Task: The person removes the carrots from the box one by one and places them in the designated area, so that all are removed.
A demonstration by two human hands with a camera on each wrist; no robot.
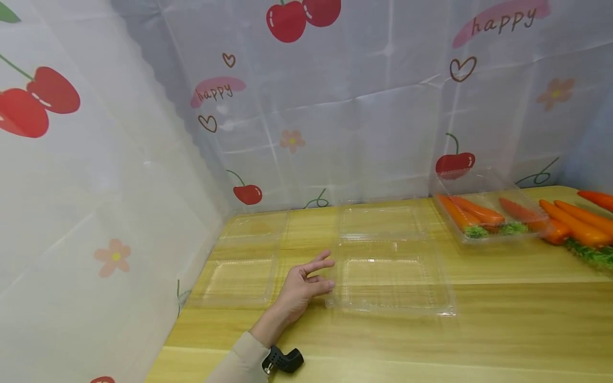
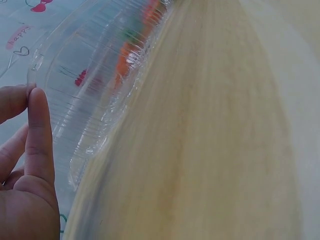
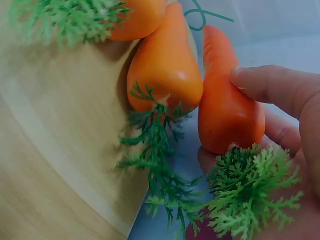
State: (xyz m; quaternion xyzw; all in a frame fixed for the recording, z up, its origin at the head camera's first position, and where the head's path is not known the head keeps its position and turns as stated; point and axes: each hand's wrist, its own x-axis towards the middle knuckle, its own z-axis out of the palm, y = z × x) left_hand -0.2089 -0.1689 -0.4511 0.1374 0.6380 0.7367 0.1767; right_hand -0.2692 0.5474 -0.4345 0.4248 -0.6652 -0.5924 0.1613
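Observation:
My left hand pinches the left edge of an opened clear plastic box on the table. In the left wrist view, the thumb and forefinger meet on that box's thin rim, with the other fingers bent behind. Out of the head view, my right hand grips an orange toy carrot with a leafy green top, thumb on its side and fingers beneath. Right beside it lies another carrot, its dark green leaves hanging over the table edge.
A second opened clear box lies left of my left hand. At the back right stands a clear box with several carrots inside, and more carrots lie beside it. Cherry-printed sheets rise behind and to the left.

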